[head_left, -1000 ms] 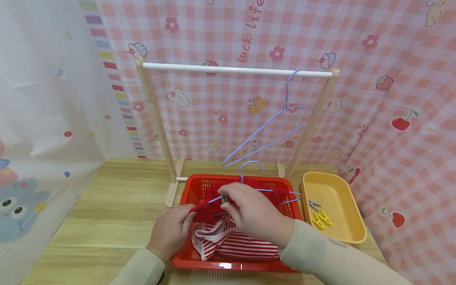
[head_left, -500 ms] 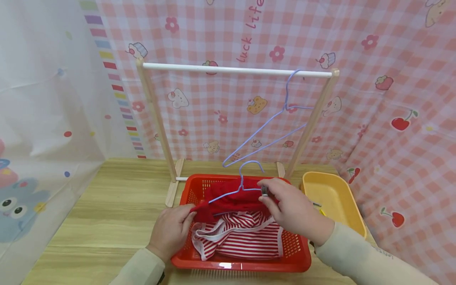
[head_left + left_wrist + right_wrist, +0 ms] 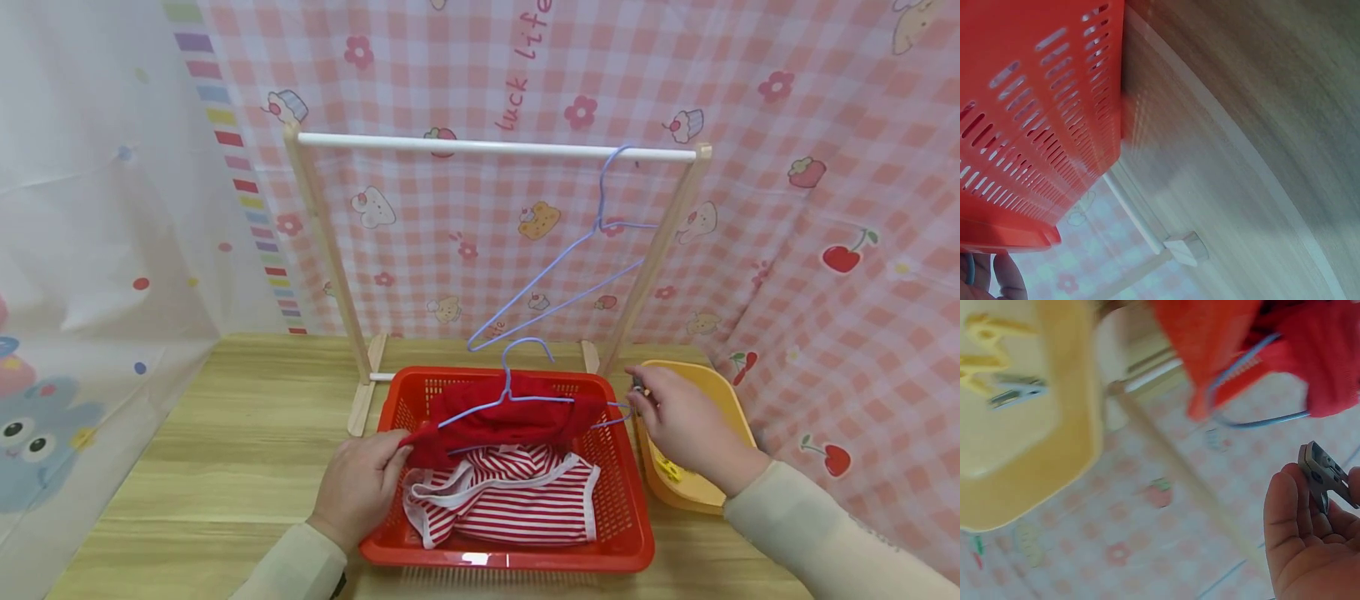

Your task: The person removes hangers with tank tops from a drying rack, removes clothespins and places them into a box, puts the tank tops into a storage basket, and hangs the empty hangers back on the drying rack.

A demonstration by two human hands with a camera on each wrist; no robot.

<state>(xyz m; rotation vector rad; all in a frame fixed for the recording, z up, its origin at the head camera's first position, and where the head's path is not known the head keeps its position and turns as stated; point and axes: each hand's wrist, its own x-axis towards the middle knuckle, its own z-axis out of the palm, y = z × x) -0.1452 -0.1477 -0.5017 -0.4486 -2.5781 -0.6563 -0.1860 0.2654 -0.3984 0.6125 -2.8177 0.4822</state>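
Observation:
My left hand [image 3: 356, 482] pinches the left corner of a red garment [image 3: 465, 433] spread over a light-blue wire hanger [image 3: 472, 410]. Beneath them, a red-and-white striped garment [image 3: 521, 508] lies in the red plastic basket [image 3: 504, 557]. My right hand [image 3: 693, 429] holds a grey metal clothespin [image 3: 1325, 474] between thumb and fingers, just right of the basket and above the near-left part of a yellow tray [image 3: 738, 408]. The hanger's right end sticks out bare past the red cloth, near the right fingertips. In the left wrist view, only a few left fingers [image 3: 1010, 278] show under the basket rim.
Behind the basket stands a wooden rack with a white rail [image 3: 487, 147]; another blue hanger [image 3: 540, 283] hangs from it at the right. Yellow clothespins [image 3: 667, 468] and another grey clothespin [image 3: 1019, 392] lie in the tray. Checked cloth covers the back and right sides.
My right hand has moved right with the clothespin, from over the middle of the hanger to beyond its right end. My left hand stays at the red garment's corner.

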